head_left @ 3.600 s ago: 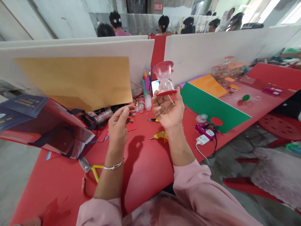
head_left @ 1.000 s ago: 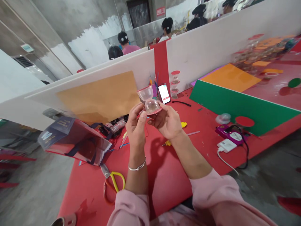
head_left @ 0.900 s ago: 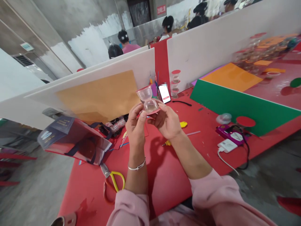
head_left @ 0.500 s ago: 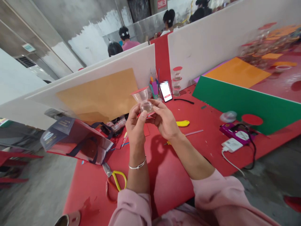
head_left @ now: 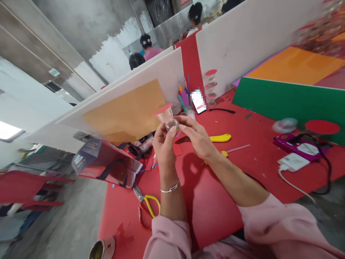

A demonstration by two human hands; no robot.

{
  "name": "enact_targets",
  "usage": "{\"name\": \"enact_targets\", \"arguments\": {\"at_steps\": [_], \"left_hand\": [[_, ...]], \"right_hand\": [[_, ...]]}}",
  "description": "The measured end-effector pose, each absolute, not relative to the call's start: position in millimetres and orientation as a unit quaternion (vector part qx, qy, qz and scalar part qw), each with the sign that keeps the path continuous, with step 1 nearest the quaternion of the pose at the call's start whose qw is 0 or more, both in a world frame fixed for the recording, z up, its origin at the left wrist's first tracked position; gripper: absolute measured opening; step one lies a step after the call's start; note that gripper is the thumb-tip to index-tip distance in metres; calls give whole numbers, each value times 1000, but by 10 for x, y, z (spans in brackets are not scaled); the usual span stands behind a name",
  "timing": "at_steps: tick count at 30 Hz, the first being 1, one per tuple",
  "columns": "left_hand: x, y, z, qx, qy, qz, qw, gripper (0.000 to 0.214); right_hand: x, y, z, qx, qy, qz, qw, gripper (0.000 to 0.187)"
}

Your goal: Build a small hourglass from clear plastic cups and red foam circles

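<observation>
Above the red table, both hands hold an hourglass-shaped piece made of two clear plastic cups joined at their narrow ends. A flat red disc covers the upper cup's wide end. My left hand is closed around the lower cup from the left, its thumb pressed on the front. From the right, my right hand grips the same lower cup between thumb and fingers. The lower rim is mostly hidden by my fingers. Beyond my right wrist lies a yellow-handled cutter on the table.
Scissors with yellow and red handles and a metal cup are at the left edge. A gift bag stands left of my hands. Further back are a phone and a stacked hourglass-shaped piece. White partitions bound the table.
The view has swung left, so the hands and table things appear further right. Both hands keep hold of the cups, and the red rim below the lower cup shows less than before.
</observation>
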State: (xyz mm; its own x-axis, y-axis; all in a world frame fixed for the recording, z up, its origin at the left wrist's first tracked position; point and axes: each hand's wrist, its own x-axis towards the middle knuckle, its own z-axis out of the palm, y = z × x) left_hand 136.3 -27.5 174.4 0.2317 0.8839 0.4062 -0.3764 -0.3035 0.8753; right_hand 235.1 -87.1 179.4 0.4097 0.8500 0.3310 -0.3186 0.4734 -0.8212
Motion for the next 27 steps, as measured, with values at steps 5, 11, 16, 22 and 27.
{"name": "enact_targets", "arguments": {"at_steps": [5,11,16,22,27], "left_hand": [[1363,-296,1750,577,207,567,550,28],[1377,-321,1770,570,200,567,559,26],[1400,-305,1757,559,224,578,551,29],[1412,-285,1719,518,225,602,565,33],[1407,-272,1724,522,211,604,564,35]], "right_hand": [[2346,-881,1774,-314,-420,382,761,34],[2388,-851,1723,-324,-451,369,745,46],[2409,-845,1710,-344,-474,331,740,50],[2405,-789,1638,-400,-517,177,736,50],[2405,-751,1584,-437,-551,-1,711,51]]}}
